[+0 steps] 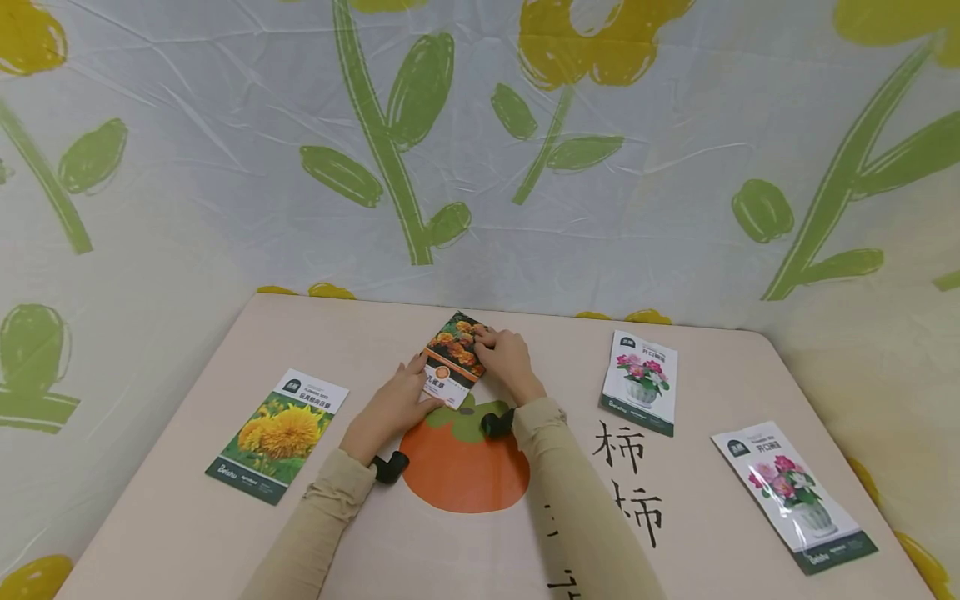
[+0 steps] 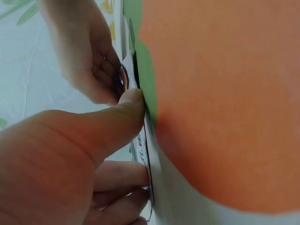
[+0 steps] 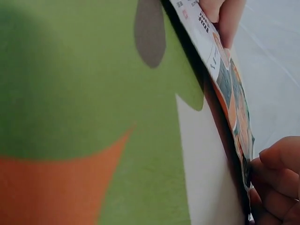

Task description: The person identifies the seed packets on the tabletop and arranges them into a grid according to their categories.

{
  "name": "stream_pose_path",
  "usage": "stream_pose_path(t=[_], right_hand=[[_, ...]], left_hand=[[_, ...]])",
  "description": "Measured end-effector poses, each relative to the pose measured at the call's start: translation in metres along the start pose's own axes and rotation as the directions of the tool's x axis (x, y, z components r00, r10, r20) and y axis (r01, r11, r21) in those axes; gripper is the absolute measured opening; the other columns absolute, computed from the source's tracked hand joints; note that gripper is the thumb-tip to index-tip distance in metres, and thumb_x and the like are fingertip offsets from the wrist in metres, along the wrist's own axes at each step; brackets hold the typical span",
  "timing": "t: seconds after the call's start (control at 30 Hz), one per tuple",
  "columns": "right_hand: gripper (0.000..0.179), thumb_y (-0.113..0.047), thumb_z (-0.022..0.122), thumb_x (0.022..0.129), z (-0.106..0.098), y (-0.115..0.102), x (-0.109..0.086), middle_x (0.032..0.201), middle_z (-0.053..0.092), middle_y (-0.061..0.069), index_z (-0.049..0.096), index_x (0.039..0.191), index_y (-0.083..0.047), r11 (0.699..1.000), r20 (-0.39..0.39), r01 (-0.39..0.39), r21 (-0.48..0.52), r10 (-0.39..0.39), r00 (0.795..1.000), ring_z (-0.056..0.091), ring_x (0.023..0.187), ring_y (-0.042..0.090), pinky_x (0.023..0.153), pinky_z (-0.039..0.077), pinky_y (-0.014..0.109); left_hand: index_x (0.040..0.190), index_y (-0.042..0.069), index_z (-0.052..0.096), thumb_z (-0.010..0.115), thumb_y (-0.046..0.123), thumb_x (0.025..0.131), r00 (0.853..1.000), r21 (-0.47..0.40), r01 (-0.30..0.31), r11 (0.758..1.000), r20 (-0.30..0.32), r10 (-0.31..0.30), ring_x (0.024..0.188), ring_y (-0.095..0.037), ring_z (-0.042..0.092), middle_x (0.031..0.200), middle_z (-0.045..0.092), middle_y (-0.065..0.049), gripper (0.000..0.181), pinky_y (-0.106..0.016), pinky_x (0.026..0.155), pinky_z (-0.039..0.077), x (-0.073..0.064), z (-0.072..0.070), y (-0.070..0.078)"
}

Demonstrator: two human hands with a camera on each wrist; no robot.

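A flower seed packet with orange blooms on its front lies tilted near the table's far edge. My left hand holds its lower left edge; in the left wrist view the thumb is at the rim and the other fingers lie along the packet. On the upper right edge, my right hand pinches the packet with curled fingers. A dark shadow runs under the packet's edge in the right wrist view.
A yellow-flower seed packet lies at the left. Two pink-flower packets, one farther back and one nearer, lie at the right. The pale tabletop bears a printed persimmon; a flower-patterned sheet hangs behind.
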State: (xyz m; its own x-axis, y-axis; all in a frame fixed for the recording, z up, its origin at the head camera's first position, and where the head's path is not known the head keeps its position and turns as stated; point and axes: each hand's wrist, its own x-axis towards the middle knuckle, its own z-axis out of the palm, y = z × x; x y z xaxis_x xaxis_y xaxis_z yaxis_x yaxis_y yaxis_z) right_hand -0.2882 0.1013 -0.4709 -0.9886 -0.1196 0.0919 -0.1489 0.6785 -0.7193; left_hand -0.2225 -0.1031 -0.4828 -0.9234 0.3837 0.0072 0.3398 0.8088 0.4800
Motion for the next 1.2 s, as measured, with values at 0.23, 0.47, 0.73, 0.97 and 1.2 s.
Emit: stream_pose_path(t=[0.23,0.47,0.73,0.97,1.2], right_hand=[[0.025,-0.013,0.060,0.093,0.003,-0.001,0.004,0.126,0.066,0.012,0.076,0.109,-0.001,1.000,-0.003,-0.003,-0.028,0.003,1.000,0.055,0.128,0.028,0.047,0.023,0.026],[0.026,-0.014,0.060,0.095,0.008,0.003,0.012,0.121,0.068,0.012,0.073,0.113,-0.001,0.999,0.009,-0.001,-0.032,0.001,1.000,0.056,0.128,0.025,0.043,0.023,0.026],[0.026,-0.016,0.060,0.097,0.009,0.007,0.020,0.123,0.068,0.013,0.073,0.114,-0.001,1.000,0.033,0.014,-0.006,-0.013,0.999,0.055,0.129,0.025,0.046,0.024,0.027],[0.026,-0.018,0.060,0.098,0.010,0.011,0.028,0.125,0.067,0.010,0.073,0.115,-0.003,1.000,0.065,0.016,0.001,-0.016,0.998,0.059,0.124,0.025,0.045,0.026,0.027],[0.027,-0.019,0.062,0.098,0.008,0.010,0.034,0.125,0.067,0.007,0.072,0.118,-0.004,1.000,0.090,0.011,0.010,-0.012,0.996,0.052,0.131,0.023,0.053,0.031,0.028]], left_hand=[[0.132,-0.017,0.051,0.072,0.030,0.093,1.000,-0.011,0.021,1.000,0.009,-0.021,0.143,-0.040,0.031,0.158,0.028,-0.024,0.066,-0.050,0.113,0.033,-0.003,0.001,0.007],[0.129,-0.019,0.053,0.070,0.021,0.094,1.000,0.014,-0.001,1.000,0.000,0.001,0.144,-0.039,0.031,0.155,0.031,-0.029,0.057,-0.048,0.110,0.037,-0.004,0.000,0.010],[0.121,-0.020,0.057,0.063,0.016,0.098,0.999,0.117,-0.038,0.992,0.000,0.038,0.141,-0.041,0.034,0.152,0.035,-0.029,0.043,-0.047,0.109,0.040,-0.005,0.002,0.014],[0.123,-0.020,0.056,0.061,0.015,0.099,0.999,0.133,-0.049,0.990,-0.006,0.050,0.141,-0.041,0.036,0.151,0.036,-0.031,0.043,-0.046,0.109,0.039,-0.006,0.000,0.018],[0.118,-0.017,0.060,0.059,0.013,0.100,0.999,0.113,-0.038,0.993,0.015,0.037,0.142,-0.039,0.034,0.152,0.036,-0.030,0.035,-0.047,0.108,0.040,-0.005,-0.002,0.020]])
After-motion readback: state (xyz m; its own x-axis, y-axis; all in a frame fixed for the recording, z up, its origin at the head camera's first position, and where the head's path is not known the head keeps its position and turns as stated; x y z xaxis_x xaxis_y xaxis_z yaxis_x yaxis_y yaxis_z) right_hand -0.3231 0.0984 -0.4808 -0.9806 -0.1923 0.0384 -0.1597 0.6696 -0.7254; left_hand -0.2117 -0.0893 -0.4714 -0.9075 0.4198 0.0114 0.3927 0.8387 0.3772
